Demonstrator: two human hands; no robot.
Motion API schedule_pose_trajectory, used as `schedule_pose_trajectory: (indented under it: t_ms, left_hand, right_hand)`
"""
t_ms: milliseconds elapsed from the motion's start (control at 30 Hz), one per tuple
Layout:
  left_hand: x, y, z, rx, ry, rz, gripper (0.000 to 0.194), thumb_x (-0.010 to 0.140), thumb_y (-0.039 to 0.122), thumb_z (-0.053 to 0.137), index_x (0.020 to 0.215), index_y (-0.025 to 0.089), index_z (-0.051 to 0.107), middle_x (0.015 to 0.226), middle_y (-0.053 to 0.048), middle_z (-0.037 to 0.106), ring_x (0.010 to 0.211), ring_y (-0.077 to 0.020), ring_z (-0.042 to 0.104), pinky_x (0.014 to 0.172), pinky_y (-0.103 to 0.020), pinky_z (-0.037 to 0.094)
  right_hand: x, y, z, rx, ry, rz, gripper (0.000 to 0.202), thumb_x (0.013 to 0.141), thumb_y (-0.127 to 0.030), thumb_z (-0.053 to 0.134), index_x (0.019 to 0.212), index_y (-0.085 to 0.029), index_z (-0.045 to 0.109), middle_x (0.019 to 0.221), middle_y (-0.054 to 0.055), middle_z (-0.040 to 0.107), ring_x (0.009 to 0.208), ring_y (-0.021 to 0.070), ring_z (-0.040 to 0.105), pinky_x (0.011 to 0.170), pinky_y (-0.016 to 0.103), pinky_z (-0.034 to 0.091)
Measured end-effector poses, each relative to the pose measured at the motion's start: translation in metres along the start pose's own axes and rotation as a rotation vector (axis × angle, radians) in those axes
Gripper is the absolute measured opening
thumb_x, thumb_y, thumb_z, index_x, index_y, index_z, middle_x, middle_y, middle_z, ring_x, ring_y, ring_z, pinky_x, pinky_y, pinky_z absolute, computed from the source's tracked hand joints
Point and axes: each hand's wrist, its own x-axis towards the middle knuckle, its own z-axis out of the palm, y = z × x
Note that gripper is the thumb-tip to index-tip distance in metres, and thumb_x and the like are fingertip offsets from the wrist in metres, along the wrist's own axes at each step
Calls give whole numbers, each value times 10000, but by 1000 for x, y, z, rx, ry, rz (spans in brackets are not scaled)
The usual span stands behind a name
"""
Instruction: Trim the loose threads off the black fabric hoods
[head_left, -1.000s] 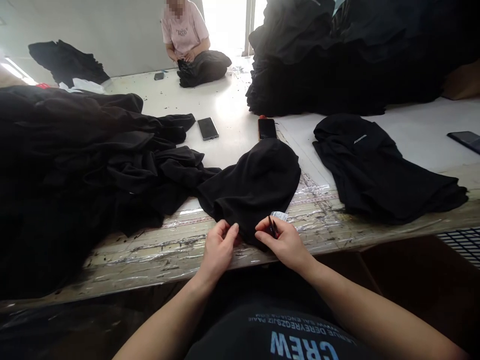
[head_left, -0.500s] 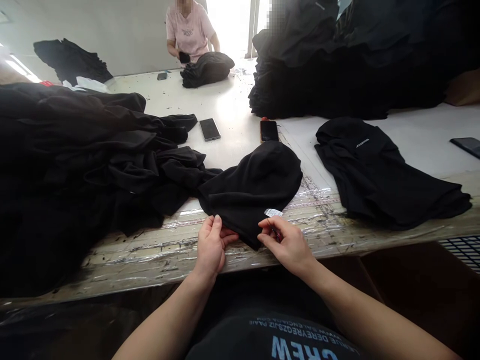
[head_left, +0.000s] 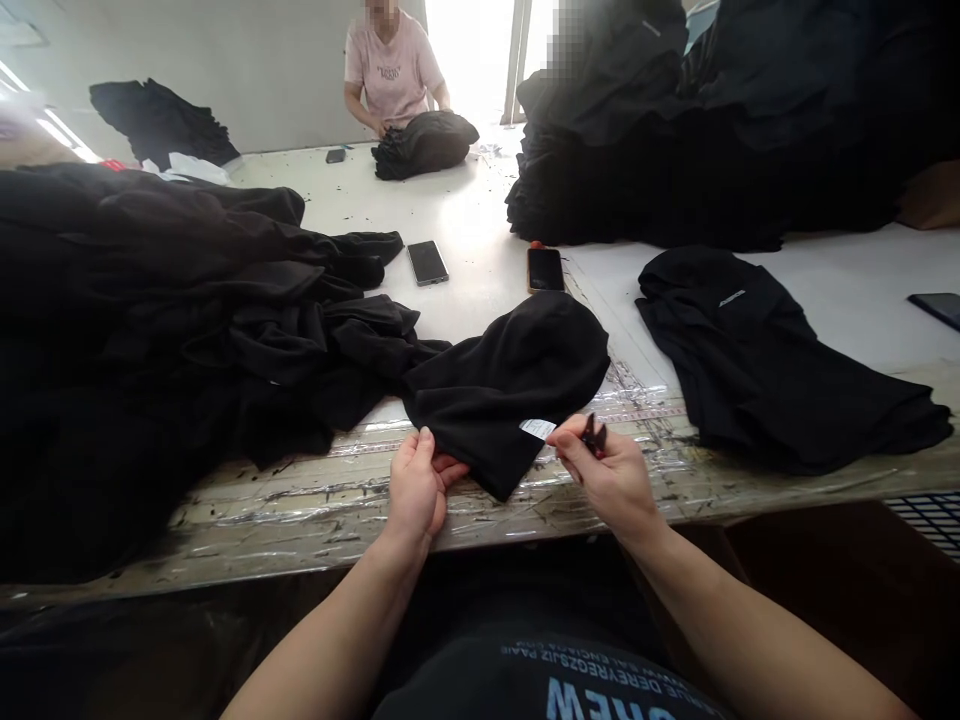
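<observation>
Garment, black, at the centre of the frame; spread flat, rounded end toward the upper right, pointed corner toward the bottom, left side meeting a heap; beneath, a table across the middle of the frame, white toward the top, wrinkled clear plastic with dark marks along the near edge; over the left of the frame, the same heap, black, loose and crumpled; at the upper right, a stack of black cloth, layer upon layer; at the top, left of centre, a co-worker in a pink printed top, arms lowered to a black pile; right of centre, folded cloth, black with a small pale mark, well apart from the garment; at the upper left, a black bundle.

Below centre, left hand at the lower left edge of the garment, thumb and fingertips touching; impossible to tell whether pinched tight; just right of the garment, right hand, thumb and forefinger pinched on a corner of the label; beyond the garment, silver phone and orange phone; at the right edge, dark phone; within the right hand, a small dark tool, tips upward, kind unclear; smallest, white label, lying across the garment's lower right edge.
</observation>
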Motion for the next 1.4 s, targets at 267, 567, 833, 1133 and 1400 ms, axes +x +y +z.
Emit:
schedule_pose_trajectory:
  t_ms: [267, 567, 833, 1133, 1400]
  left_hand:
    - [-12, 9, 4, -33, -68, 21, 348, 661, 392, 749, 787, 163, 519, 700, 5, 637, 606, -136, 613, 553, -260, 505]
    - [-30, 12, 1, 12, -203, 75, 258, 708, 262, 736, 911, 132, 645, 891, -61, 681, 793, -166, 635, 707, -288, 526]
    - [-38, 6, 7, 64, -266, 91, 225, 676, 203, 761, 880, 143, 687, 833, -48, 701, 758, -153, 635, 696, -249, 509]
    - [-44, 0, 6, 142, -287, 120, 150, 708, 199, 740, 840, 146, 693, 822, -43, 707, 763, -153, 635, 708, -244, 503]
    - [-50, -7, 8, 134, -250, 56, 163, 685, 179, 749, 829, 135, 687, 806, -47, 713, 747, -150, 638, 708, -238, 501]
  right_hand:
    - [-16, -51, 10, -196, -485, -249, 171, 837, -353, 610, 784, -190, 613, 707, 24, 585, 607, 143, 517, 569, 280, 414]
    - [1, -30, 21, -423, -290, -123, 147, 792, -186, 604, 938, -198, 617, 894, 35, 606, 810, 180, 578, 698, 301, 464]
    - [-4, -32, 21, -403, -293, -166, 152, 761, -151, 639, 903, -202, 634, 858, 28, 599, 769, 174, 577, 648, 289, 460]
    - [-13, -36, 20, -423, -294, -117, 127, 760, -143, 641, 870, -206, 640, 836, 20, 589, 768, 175, 570, 652, 291, 444]
    - [-20, -34, 15, -439, -291, -123, 142, 755, -126, 640, 875, -202, 636, 839, 24, 585, 782, 179, 561, 682, 303, 445]
